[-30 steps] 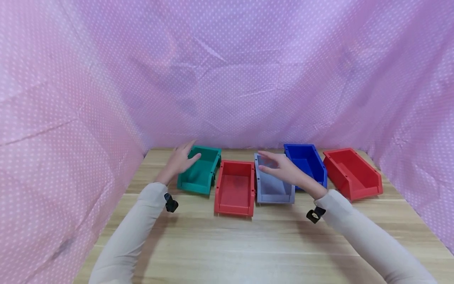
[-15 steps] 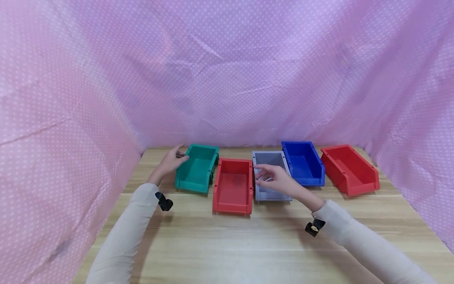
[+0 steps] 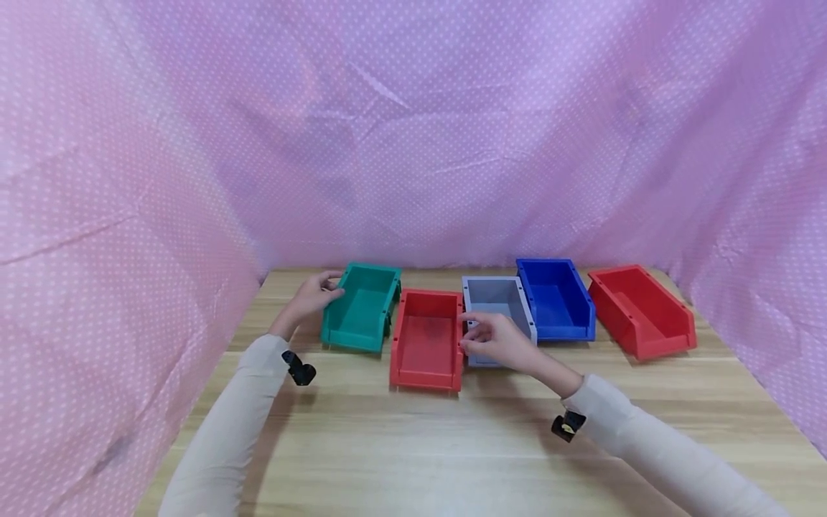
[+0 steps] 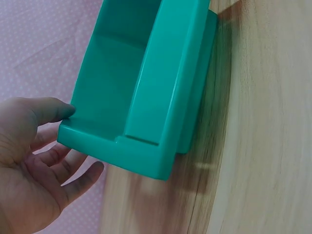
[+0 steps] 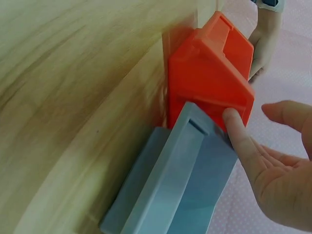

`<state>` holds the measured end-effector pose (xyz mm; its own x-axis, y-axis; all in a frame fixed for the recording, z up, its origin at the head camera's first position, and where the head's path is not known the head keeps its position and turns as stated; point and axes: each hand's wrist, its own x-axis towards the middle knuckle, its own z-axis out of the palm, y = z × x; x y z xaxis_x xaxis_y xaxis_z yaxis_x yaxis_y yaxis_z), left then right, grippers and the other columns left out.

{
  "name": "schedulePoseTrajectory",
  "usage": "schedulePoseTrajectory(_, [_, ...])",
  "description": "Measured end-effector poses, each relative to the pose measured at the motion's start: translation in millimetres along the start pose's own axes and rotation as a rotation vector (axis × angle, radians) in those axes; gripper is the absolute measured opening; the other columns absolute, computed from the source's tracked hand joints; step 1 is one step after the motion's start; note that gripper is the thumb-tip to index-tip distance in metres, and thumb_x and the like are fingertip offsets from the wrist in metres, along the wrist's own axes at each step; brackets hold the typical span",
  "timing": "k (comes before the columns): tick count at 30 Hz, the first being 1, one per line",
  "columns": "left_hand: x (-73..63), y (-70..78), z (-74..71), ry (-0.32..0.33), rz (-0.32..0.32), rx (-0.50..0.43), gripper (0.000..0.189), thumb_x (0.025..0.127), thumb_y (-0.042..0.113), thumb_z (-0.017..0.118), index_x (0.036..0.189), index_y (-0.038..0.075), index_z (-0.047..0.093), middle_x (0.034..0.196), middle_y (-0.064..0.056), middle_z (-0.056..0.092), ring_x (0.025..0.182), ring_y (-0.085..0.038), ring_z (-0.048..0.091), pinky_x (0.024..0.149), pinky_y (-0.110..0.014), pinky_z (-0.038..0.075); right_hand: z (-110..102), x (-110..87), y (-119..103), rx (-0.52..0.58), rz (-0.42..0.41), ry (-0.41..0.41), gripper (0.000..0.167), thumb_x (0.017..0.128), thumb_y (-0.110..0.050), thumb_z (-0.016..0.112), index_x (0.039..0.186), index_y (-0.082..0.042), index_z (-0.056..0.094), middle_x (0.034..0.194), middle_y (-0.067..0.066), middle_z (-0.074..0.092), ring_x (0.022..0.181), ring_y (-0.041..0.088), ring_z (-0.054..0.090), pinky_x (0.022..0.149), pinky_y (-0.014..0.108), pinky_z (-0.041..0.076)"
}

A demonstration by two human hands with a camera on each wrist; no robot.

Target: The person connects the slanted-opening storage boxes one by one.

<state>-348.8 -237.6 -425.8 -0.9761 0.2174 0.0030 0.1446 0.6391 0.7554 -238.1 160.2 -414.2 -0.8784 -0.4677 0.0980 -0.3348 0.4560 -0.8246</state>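
Several open-front plastic bins stand side by side. My left hand [image 3: 310,296] is at the left wall of the green bin [image 3: 358,309]. In the left wrist view a fingertip [image 4: 68,111] sits on the rim of the wall, with the other fingers curled along its outside. My right hand [image 3: 502,343] hovers over the front of the grey bin [image 3: 494,293], fingers pointing left to the right wall of the red bin [image 3: 426,341]. In the right wrist view one fingertip [image 5: 231,116] lies right at the red wall beside the grey corner; another finger stays apart.
Right of the grey bin stand a blue bin [image 3: 552,298] and a second red bin [image 3: 646,312], which is angled. The wooden table [image 3: 413,452] spreads in front. A pink dotted curtain [image 3: 413,143] encloses the back and sides.
My left hand has drawn back from above the green bin to its left wall, and its fingers have come together. The right hand has come nearer and left, down to the red bin's wall.
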Motion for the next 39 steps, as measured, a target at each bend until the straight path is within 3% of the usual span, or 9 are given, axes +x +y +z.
schedulePoseTrajectory(6, [-7.6, -3.0, -7.0, -0.006, -0.007, -0.016, 0.053, 0.102, 0.011, 0.059, 0.151, -0.001, 0.044, 0.113, -0.02, 0.059, 0.098, -0.027, 0.055, 0.079, -0.027, 0.047, 9.6, 7.1, -8.3, 0.079, 0.075, 0.042, 0.046, 0.092, -0.001, 0.07, 0.135, 0.011, 0.058, 0.099, 0.023, 0.077, 0.089, 0.032, 0.076, 0.077, 0.033, 0.063])
schedulePoseTrajectory(10, [-12.9, -4.4, -9.4, -0.046, -0.042, -0.06, 0.056, 0.102, 0.011, 0.058, 0.153, -0.001, 0.041, 0.109, -0.017, 0.061, 0.082, -0.017, 0.054, 0.071, -0.027, 0.049, 15.9, 14.9, -13.0, 0.183, 0.132, 0.03, 0.05, 0.093, 0.002, 0.067, 0.139, 0.013, 0.052, 0.101, 0.029, 0.074, 0.087, 0.037, 0.075, 0.078, 0.045, 0.063])
schedulePoseTrajectory(14, [-18.1, -7.4, -10.8, -0.066, -0.064, -0.106, 0.057, 0.102, 0.01, 0.057, 0.155, 0.001, 0.039, 0.106, -0.017, 0.063, 0.073, -0.011, 0.053, 0.067, -0.027, 0.049, 19.7, 26.6, -18.7, 0.255, 0.223, 0.006, 0.057, 0.094, 0.002, 0.064, 0.146, 0.014, 0.043, 0.103, 0.03, 0.073, 0.079, 0.027, 0.075, 0.078, 0.048, 0.063])
schedulePoseTrajectory(22, [-23.5, -12.8, -18.9, -0.07, -0.074, -0.149, 0.058, 0.103, 0.013, 0.058, 0.157, 0.004, 0.038, 0.103, -0.015, 0.061, 0.076, -0.013, 0.051, 0.065, -0.025, 0.046, 19.7, 48.5, -28.7, 0.119, 0.281, 0.016, 0.054, 0.093, 0.002, 0.066, 0.142, 0.016, 0.047, 0.096, 0.027, 0.074, 0.059, 0.009, 0.063, 0.058, 0.027, 0.058])
schedulePoseTrajectory(26, [-24.6, -14.1, -19.0, -0.081, -0.079, -0.159, 0.06, 0.104, 0.014, 0.057, 0.158, 0.003, 0.034, 0.107, -0.017, 0.061, 0.079, -0.015, 0.051, 0.065, -0.027, 0.046, 19.8, 60.3, -27.5, 0.118, 0.353, 0.062, 0.059, 0.093, -0.002, 0.069, 0.145, 0.011, 0.046, 0.101, 0.024, 0.072, 0.065, 0.012, 0.066, 0.062, 0.024, 0.059])
schedulePoseTrajectory(33, [-27.2, -16.4, -16.9, -0.097, -0.087, -0.158, 0.061, 0.103, 0.015, 0.058, 0.158, 0.004, 0.034, 0.1, -0.01, 0.059, 0.074, -0.013, 0.049, 0.066, -0.028, 0.046, 19.8, 75.6, -20.0, 0.275, 0.473, 0.092, 0.07, 0.09, 0.002, 0.073, 0.152, 0.003, 0.039, 0.116, 0.028, 0.066, 0.076, 0.02, 0.073, 0.087, 0.047, 0.061])
schedulePoseTrajectory(39, [-30.6, -17.6, -19.0, -0.124, -0.085, -0.224, 0.067, 0.102, 0.015, 0.06, 0.16, 0.003, 0.029, 0.099, -0.007, 0.054, 0.076, -0.014, 0.047, 0.07, -0.029, 0.046, 21.4, 79.5, -19.4, 0.324, 0.497, 0.146, 0.073, 0.089, 0.002, 0.073, 0.153, -0.005, 0.04, 0.121, 0.027, 0.062, 0.097, 0.036, 0.073, 0.087, 0.046, 0.061])
